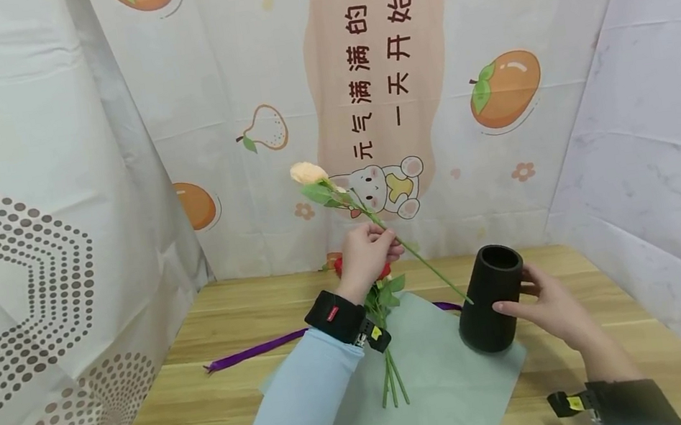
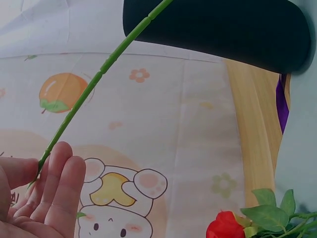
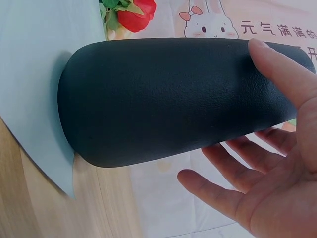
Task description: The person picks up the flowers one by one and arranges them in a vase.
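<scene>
My left hand (image 1: 369,255) pinches the green stem of a pale peach rose (image 1: 309,173) between thumb and fingers. The stem slants down to the right, its lower end in front of the black vase (image 1: 491,304). In the left wrist view the stem (image 2: 101,72) crosses the picture up toward the vase. My right hand (image 1: 546,307) holds the vase from the right, thumb on the near side and fingers partly hidden behind. The vase stands slightly tilted at the paper's right side. Below my left hand lie red roses (image 1: 383,270) with leaves, partly covered by that hand.
A sheet of pale green paper (image 1: 431,388) lies on the wooden table (image 1: 167,418), under the red roses' stems and the vase. A purple ribbon (image 1: 255,351) runs beneath the paper and shows on both sides. Printed curtains (image 1: 260,202) enclose the table at the back and sides.
</scene>
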`<state>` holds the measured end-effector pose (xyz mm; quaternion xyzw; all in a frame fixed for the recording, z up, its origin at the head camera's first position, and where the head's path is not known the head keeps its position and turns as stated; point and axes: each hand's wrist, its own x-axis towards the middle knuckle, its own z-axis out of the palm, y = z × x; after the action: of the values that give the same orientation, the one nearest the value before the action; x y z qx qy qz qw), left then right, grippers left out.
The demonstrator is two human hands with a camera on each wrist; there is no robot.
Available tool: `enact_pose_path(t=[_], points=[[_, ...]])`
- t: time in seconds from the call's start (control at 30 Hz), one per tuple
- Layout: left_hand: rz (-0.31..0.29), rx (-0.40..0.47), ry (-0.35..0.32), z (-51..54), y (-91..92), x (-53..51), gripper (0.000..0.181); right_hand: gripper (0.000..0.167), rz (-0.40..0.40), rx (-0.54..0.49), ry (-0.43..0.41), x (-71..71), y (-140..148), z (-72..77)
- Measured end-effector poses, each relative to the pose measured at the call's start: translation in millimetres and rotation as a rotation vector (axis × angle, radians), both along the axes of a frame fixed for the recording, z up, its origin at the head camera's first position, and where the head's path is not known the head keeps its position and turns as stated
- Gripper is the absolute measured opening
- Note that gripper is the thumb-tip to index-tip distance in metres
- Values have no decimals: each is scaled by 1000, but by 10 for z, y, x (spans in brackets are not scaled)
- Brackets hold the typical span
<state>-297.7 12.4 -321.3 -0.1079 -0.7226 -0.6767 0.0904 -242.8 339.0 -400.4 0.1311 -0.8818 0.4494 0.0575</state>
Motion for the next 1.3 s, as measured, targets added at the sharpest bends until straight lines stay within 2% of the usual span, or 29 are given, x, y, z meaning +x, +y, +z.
enact_pose_path(t=[0.23, 0.5, 0.93, 1.3], points=[[18, 45, 10, 46, 8, -30, 9, 86, -5, -3, 1, 17, 4, 20], [45, 36, -2, 111, 30, -29, 14, 86, -4, -15, 8, 30, -7, 16], [73, 82, 0, 172, 110, -85, 12, 83, -3, -12, 30, 29, -11, 25], [69, 95, 50, 257, 178, -121, 10, 83, -8, -10, 26, 41, -23, 35]])
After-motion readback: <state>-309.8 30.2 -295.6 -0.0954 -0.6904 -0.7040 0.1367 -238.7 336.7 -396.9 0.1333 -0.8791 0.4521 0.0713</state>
